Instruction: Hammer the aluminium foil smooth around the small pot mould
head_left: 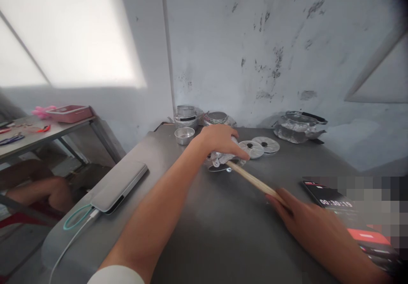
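In the head view, my left hand [219,139] reaches out over a shiny silver metal piece [219,158], its fingers curled around the upper part. The hand hides much of this piece, so its exact kind is unclear. My right hand [302,220] is closed around the near end of a pale wooden stick [255,183]. The stick's far end meets the silver piece beneath my left hand. Just right of the left fingers lie two round metal lids with dark knobs, a nearer lid [255,151] and a farther lid [270,146]. A small metal cup [184,136] stands left of that hand.
Stacked metal pots [186,120] and a dented kettle [288,132] with a black handle line the wall. A power bank [123,186] with a cable lies left; a phone [334,201] lies right. A side table [57,129] holds a pink basket [72,113]. Someone's bare limb [47,190] shows below it.
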### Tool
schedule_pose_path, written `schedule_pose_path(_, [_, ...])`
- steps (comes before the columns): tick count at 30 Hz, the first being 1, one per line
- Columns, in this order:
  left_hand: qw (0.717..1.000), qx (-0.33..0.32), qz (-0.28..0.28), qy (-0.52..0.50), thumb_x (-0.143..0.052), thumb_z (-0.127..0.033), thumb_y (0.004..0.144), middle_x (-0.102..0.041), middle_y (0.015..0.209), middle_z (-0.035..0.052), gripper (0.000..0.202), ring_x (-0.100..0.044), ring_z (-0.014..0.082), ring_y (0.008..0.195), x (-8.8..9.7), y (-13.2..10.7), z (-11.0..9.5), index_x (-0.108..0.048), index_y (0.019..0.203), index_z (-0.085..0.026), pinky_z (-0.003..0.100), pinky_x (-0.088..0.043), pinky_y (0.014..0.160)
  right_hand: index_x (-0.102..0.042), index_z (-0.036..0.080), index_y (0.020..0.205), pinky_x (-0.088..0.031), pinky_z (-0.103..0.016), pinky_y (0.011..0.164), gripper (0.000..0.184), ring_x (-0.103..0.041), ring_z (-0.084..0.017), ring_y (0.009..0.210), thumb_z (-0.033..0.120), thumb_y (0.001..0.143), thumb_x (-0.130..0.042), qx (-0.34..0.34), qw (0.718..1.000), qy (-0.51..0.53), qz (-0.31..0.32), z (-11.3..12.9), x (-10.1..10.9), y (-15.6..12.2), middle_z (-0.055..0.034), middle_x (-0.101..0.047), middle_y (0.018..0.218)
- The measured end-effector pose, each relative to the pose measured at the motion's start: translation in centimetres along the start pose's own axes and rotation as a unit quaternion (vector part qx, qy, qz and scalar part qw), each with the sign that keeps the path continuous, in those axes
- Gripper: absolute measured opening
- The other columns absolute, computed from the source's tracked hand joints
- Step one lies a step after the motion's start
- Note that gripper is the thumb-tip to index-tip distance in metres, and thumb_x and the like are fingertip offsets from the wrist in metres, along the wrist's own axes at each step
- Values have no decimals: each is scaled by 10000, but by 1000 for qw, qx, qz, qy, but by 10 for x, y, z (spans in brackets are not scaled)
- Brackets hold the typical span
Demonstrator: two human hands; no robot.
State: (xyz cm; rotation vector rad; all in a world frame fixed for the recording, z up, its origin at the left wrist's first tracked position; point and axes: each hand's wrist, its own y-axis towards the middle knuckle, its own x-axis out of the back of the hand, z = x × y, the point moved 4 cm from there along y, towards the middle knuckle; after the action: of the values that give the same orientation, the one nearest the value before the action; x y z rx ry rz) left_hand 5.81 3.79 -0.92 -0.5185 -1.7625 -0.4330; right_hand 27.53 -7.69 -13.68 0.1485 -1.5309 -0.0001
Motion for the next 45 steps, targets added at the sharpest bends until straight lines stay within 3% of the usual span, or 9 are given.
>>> schedule_pose_path(4, [1000, 1, 2, 9, -647, -757, 612, -635, 1293, 40, 843, -620, 322, 1051, 1, 0, -2, -600, 1303, -277, 423, -513, 864, -568, 273, 982, -298, -321, 512, 380, -715, -336, 643, 529, 998, -286, 3, 1000, -4, 28, 1, -3, 0, -30, -704, 645])
schedule_pose_path(11, [1000, 4, 3, 11, -640, -775, 604, -628, 1306, 34, 828, -608, 329, 1081, 1, 1, -2, -610, 1280, -297, 409, -514, 857, -539, 275, 970, -309, -315, 517, 398, -721, -334, 682, 565, 998, -268, -9, 1000, -7, 5, 0, -2, -1, -25, -698, 675])
schedule_pose_path(17, [1000, 3, 11, 18, -615, -784, 619, -626, 1297, 37, 861, -607, 322, 1062, 0, 2, -2, -576, 1320, -286, 421, -508, 856, -546, 268, 983, -313, -323, 529, 361, -717, -332, 656, 510, 1009, -280, 0, 999, -3, 48, 3, -2, 1, -30, -707, 666])
schedule_pose_path(25, [999, 14, 16, 24, -599, -788, 626, -605, 1325, 19, 829, -592, 329, 1100, 0, 1, -3, -584, 1301, -308, 395, -501, 855, -527, 269, 943, -309, -311, 519, 373, -722, -326, 687, 551, 1000, -291, -13, 1000, -4, 3, 0, -4, 2, -21, -697, 684])
schedule_pose_path(30, [1000, 15, 15, 15, -614, -775, 628, -605, 1337, 30, 845, -602, 328, 1090, 2, -1, -4, -578, 1322, -294, 400, -501, 871, -555, 283, 1014, -283, -307, 511, 331, -723, -335, 659, 518, 1007, -323, -1, 998, -29, 52, 5, -3, -1, -14, -711, 654])
schedule_pose_path(38, [1000, 10, 8, 15, -630, -768, 622, -619, 1316, 24, 823, -607, 316, 1071, 1, 0, -3, -598, 1293, -294, 399, -510, 841, -528, 282, 988, -310, -313, 522, 362, -729, -334, 706, 558, 1001, -294, -14, 1000, -8, 11, 0, -6, 1, -11, -705, 687])
schedule_pose_path(45, [1000, 8, -2, 19, -625, -786, 609, -645, 1273, 22, 845, -620, 311, 1037, -1, 3, -1, -601, 1294, -293, 407, -508, 846, -536, 292, 1021, -340, -330, 545, 339, -727, -339, 712, 513, 1013, -280, -17, 998, -9, 64, 1, -6, 1, -16, -716, 698])
